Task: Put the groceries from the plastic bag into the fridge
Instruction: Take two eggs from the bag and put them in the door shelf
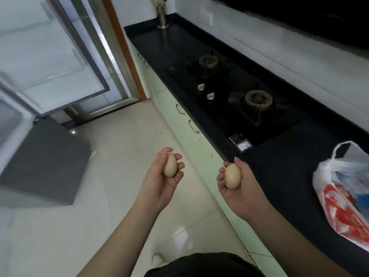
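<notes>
The left hand (159,176) was held palm up over the pale tiled floor (123,156), its fingers (178,166) curled round a tan egg (170,164) that stood nearly on end in the cupped palm. The right hand (239,184) was likewise turned up, level with the edge of the dark desk (283,176), and its fingers (221,176) and thumb wrapped a second egg (232,176) of the same colour. The two hands were apart, each with its own egg, neither touching the other nor the desk.

On the desk to the right lay the plastic bag (343,196), white with a red printed panel, its mouth slack and one handle loop standing up; something bluish showed inside it, too blurred to tell what. Farther along the desk sat a black gas hob (229,92) with two burners and two pale knobs, and beyond it a metal tap (162,17) at the far end. Pale green cabinet doors (179,108) with small handles ran below the desk edge.

At the upper left the fridge (12,120) stood with its upper door (50,62) swung open; a grey lower door (46,166) also jutted out over the floor
</notes>
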A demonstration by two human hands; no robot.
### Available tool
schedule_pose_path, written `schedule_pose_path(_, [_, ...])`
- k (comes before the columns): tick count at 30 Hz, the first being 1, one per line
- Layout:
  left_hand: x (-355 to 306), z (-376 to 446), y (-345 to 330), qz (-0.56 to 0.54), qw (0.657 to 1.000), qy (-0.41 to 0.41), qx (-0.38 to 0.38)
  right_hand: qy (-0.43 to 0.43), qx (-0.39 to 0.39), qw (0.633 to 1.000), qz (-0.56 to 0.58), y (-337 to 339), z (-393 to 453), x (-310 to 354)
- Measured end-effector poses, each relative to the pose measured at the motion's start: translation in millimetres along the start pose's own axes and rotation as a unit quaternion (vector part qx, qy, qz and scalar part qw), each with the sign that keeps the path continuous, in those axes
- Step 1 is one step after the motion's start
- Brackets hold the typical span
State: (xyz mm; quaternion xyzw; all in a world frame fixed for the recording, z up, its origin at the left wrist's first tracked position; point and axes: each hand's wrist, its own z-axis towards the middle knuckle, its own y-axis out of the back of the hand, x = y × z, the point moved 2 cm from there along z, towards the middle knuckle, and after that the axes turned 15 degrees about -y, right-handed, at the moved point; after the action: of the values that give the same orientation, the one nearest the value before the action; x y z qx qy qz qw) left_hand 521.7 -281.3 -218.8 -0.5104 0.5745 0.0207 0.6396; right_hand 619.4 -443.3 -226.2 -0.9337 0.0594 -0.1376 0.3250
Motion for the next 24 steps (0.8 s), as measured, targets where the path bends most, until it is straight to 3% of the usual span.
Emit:
schedule_pose_path(7, [-93, -22, 116, -0.030, 0.991, -0.071, -0.114, -0.071, 0.018, 0.988, -0.139, -97, 57, -109])
schedule_pose_path(13, [-165, -30, 201, -0.062, 0.978, -0.104, -0.170, -0.089, 0.055, 0.980, -0.169, -179, 96, -214])
schedule_pose_path(24, [-263, -27, 301, -0.084, 0.946, -0.179, -0.255, -0.119, 0.099, 0.970, -0.189, -267, 145, -282])
